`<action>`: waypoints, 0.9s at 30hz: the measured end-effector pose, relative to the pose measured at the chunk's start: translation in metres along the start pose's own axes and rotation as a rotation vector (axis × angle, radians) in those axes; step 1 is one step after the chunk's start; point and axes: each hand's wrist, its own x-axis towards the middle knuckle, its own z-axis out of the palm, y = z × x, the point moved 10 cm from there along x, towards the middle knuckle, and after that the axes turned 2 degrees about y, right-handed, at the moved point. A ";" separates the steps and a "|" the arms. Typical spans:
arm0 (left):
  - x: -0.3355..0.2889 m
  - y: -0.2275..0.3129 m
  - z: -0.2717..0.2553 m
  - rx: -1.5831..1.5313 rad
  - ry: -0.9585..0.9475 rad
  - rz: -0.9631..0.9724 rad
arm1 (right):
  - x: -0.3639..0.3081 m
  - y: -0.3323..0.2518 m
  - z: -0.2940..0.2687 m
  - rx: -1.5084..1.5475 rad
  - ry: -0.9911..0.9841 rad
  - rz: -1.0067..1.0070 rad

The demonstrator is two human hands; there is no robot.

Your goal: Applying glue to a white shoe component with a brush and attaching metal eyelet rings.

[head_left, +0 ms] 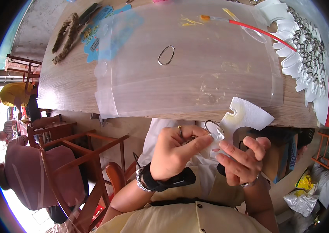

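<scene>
Just off the table's front edge, my left hand (177, 150) pinches a narrow white strip end of a fabric piece between thumb and index finger. A metal ring (213, 125) stands up at the pinch, with the white strip running through or against it. The wide part of the white fabric piece (252, 116) fans out to the right, with a notch and a yellowish smear on it. My right hand (244, 160) is palm up beside the strip, its fingers bent and apart; its nearest fingertips are at the fabric, and I cannot tell whether they touch.
A loose metal ring (166, 55) lies on a clear plastic sheet (141, 89) over the wooden table. A red-handled brush (258, 32) lies at the back right, near many white pieces with rings (304, 54). A brown fuzzy loop (64, 39) is at left. Chairs and people are beyond.
</scene>
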 end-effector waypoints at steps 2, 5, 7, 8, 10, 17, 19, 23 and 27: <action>-0.002 0.000 -0.002 0.093 -0.014 0.033 | 0.001 0.002 0.000 0.084 -0.080 0.028; -0.005 0.003 -0.003 0.186 0.027 0.093 | 0.002 0.012 -0.013 0.369 0.036 0.135; -0.007 0.004 -0.004 0.117 0.048 0.114 | 0.005 0.018 -0.025 0.528 0.147 0.195; -0.008 0.003 -0.004 0.121 0.053 0.117 | 0.004 0.021 -0.029 0.571 0.219 0.236; -0.010 0.002 -0.006 0.129 0.058 0.128 | 0.000 0.027 -0.038 0.652 0.364 0.316; -0.023 0.008 -0.009 0.193 0.118 0.221 | 0.006 0.025 -0.042 0.570 0.399 0.428; -0.027 0.009 -0.008 0.187 0.113 0.252 | 0.007 0.021 -0.043 0.546 0.392 0.430; -0.032 0.010 -0.005 0.181 0.115 0.254 | 0.007 0.018 -0.045 0.570 0.425 0.530; -0.044 0.023 -0.005 0.344 0.183 0.387 | 0.022 0.002 -0.050 0.417 0.294 0.534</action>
